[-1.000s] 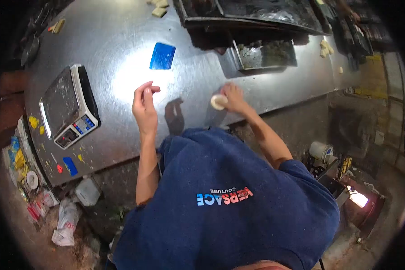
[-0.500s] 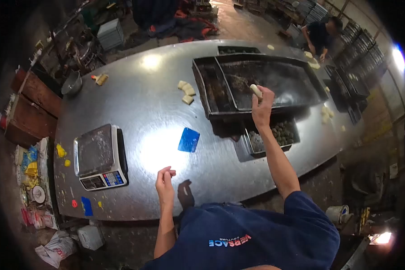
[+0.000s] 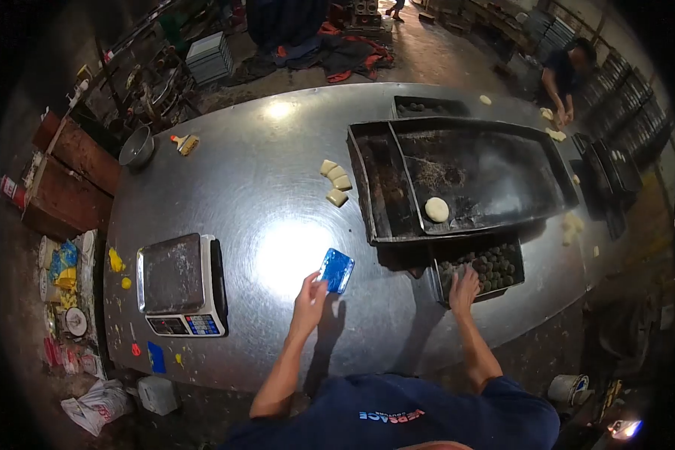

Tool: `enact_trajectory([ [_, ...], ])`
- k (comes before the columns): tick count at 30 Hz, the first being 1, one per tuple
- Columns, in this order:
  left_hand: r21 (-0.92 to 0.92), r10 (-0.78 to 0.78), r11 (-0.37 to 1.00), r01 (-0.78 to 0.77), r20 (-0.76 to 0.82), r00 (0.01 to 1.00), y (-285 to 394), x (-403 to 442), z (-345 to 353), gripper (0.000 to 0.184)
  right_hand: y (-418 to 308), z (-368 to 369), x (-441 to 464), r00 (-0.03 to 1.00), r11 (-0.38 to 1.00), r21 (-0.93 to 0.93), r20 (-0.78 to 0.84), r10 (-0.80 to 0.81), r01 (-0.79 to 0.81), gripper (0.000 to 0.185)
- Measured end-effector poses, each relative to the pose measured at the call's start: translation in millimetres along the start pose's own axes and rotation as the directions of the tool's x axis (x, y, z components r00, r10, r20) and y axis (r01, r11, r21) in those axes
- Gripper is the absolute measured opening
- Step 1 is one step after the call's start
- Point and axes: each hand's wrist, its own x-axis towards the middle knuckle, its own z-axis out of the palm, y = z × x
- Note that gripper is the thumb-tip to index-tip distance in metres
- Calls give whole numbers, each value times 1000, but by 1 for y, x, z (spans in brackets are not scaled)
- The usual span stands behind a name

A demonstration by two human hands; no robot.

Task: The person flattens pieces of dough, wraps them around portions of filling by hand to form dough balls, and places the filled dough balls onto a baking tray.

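My left hand (image 3: 308,304) has its fingers closed on the near left edge of a blue plastic dough scraper (image 3: 337,270) above the metal table. My right hand (image 3: 465,289) reaches into a tray of dark balls (image 3: 495,266), its fingers apart over the balls at the left side; whether they touch one is hard to see. A flattened round of pale dough (image 3: 436,210) lies in the large black baking tray (image 3: 495,165), near its front left corner. Several cut dough pieces (image 3: 337,182) sit left of that tray.
A digital scale (image 3: 180,281) stands on the left of the metal table (image 3: 255,180). Behind it are a brush (image 3: 185,144) and a metal bowl (image 3: 136,148). Another person (image 3: 566,79) handles dough at the far right, near more black trays (image 3: 607,176).
The dough piece has left my right hand and lies in the black tray. That hand has come down into the tray of balls. My left hand has moved forward and taken hold of the scraper.
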Motion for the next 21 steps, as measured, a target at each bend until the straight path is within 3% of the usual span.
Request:
enact_trajectory([
  [1, 47, 22, 999, -26, 66, 998, 11, 31, 8, 46, -3, -2, -1, 999, 999, 17, 7, -51, 51, 39],
  [3, 323, 266, 894, -311, 175, 948, -25, 111, 25, 61, -17, -18, 3, 987, 986, 50, 9, -158, 157, 36],
  [6, 682, 234, 689, -246, 112, 966, -47, 223, 62, 82, -22, -16, 5, 999, 997, 76, 20, -26, 25, 35],
  [8, 841, 280, 523, -136, -20, 960, -41, 274, 87, 94, -25, -21, 6, 998, 995, 88, 42, -56, 52, 39],
  [10, 810, 286, 577, -107, -78, 955, -50, 312, 102, 98, -22, -19, 7, 998, 994, 98, 35, -48, 45, 37],
  [12, 873, 367, 487, -35, -168, 915, -51, 335, 110, 98, -24, -20, 9, 998, 994, 107, 40, -39, 34, 34],
  [14, 797, 427, 593, -116, -190, 884, -51, 363, 107, 98, -21, -18, 7, 998, 992, 120, 54, -42, 35, 30],
  [15, 830, 474, 549, -102, -208, 856, -43, 363, 107, 96, -20, -19, 8, 997, 992, 125, 70, -45, 36, 28],
  [18, 714, 286, 698, -54, -208, 935, -26, 374, 93, 67, -22, -24, 9, 996, 993, 114, 77, -52, 43, 22],
  [21, 638, 250, 769, -54, -221, 943, -35, 389, 77, 48, -16, -18, 6, 996, 992, 108, 53, -71, 65, 19],
])
